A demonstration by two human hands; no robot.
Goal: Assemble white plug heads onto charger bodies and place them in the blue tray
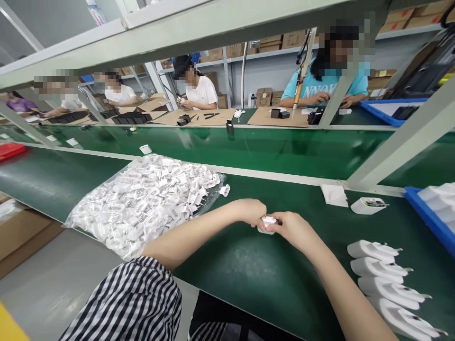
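Note:
Both hands meet over the green bench (256,265) around a small white plastic charger housing (269,221). My left hand (253,211) grips its left side with curled fingers. From the other side, the thumb and fingers of my right hand (290,227) pinch the same piece. Fingers cover much of it, so its details are hidden. To my left lies a clear plastic bag (142,199) heaped with small white plastic parts. One loose white part (224,190) sits at the bag's right edge. On the right stands an open white housing (368,205) with a circuit board showing inside.
Several white plug housings with metal pins (382,270) stand in a row at right. A blue tray (432,218) holds white parts beyond them. A metal frame post (401,123) slants down at right. Across the green conveyor (270,149), several people work.

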